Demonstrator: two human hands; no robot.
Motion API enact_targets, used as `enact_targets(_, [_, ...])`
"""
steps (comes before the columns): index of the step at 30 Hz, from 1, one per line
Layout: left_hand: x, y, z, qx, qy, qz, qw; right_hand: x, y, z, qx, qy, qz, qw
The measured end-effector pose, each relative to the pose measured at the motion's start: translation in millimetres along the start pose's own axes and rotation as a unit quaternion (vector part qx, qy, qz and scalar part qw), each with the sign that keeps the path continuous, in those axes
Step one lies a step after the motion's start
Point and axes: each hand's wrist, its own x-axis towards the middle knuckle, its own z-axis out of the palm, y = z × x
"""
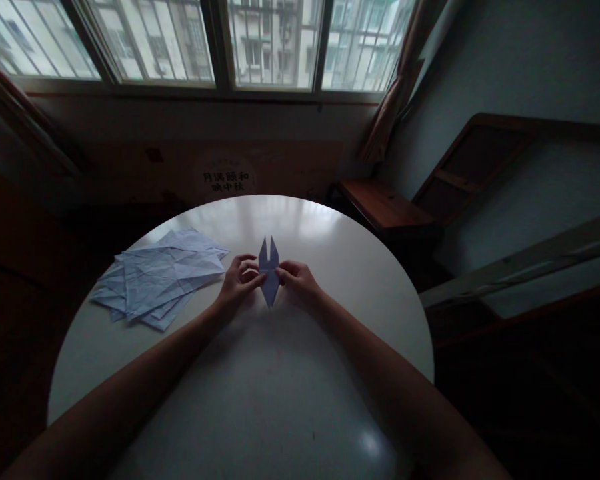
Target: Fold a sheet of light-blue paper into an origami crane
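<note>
A small piece of folded paper (270, 285) is held above the middle of the round white table. Two narrow points rise from its top, with a slit between them, and its lower end tapers to one point. My left hand (240, 280) pinches its left edge between thumb and fingers, the fingers curled. On the opposite edge, my right hand (299, 277) grips it with thumb and forefinger. To the left of my left hand lies a pile of creased paper sheets (165, 273), spread unevenly over one another.
The round white table (360, 300) fills the centre. Beyond its far right edge stands a brown wooden bench (385, 203). A large cardboard box (290, 160) with printed characters is behind the table, under a barred window (275, 47). Curtains (390, 100) hang at the sides.
</note>
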Motion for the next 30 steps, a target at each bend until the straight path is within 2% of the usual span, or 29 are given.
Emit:
enact_targets(2, [0.0,-1.4,0.4,-0.012,-0.005,-0.028,1.000,-0.8,-1.9,0.0,-0.006,-0.015,0.009,1.000])
enact_targets(5, [-2.0,-0.2,3.7,-0.027,-0.051,-0.066,0.996,-1.7,-3.4,0.4,-0.012,-0.011,0.011,1.000])
enact_targets(10, [-4.9,4.6,3.8,0.015,-0.083,-0.070,0.994,-0.8,-0.3,0.3,0.008,0.011,0.006,1.000])
enact_targets(18, [-4.7,6.8,1.1,0.050,-0.073,-0.070,0.994,1.7,1.1,-2.2,0.026,0.060,0.010,0.998])
enact_targets(24, [-5.1,11.1,3.8,0.059,-0.066,-0.084,0.993,3.9,-2.0,-2.7,0.101,0.101,0.036,0.989])
enact_targets(30, [-4.4,4.8,1.2,0.054,-0.070,-0.082,0.993,4.8,-5.9,-3.0,0.133,0.122,0.051,0.982])
